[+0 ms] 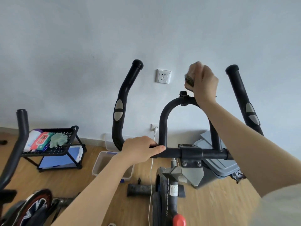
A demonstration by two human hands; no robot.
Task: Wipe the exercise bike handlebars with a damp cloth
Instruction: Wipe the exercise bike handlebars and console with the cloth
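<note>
The black exercise bike handlebars (164,126) fill the middle of the view: a crossbar, a central loop and two upright horns with grey sensor pads. My left hand (141,149) grips the crossbar at its left end. My right hand (203,85) is raised just above the top right of the loop and holds a dark patterned cloth (189,80) bunched in its fingers. Most of the cloth is hidden behind the hand.
A black mesh shelf (71,132) at left holds wipes packs and a green cloth (57,139). On the wood floor lie a clear plastic bin (99,165), a white cable (150,185) and grey lidded bins (211,144). A second bike (21,132) stands at far left. Wall sockets sit behind.
</note>
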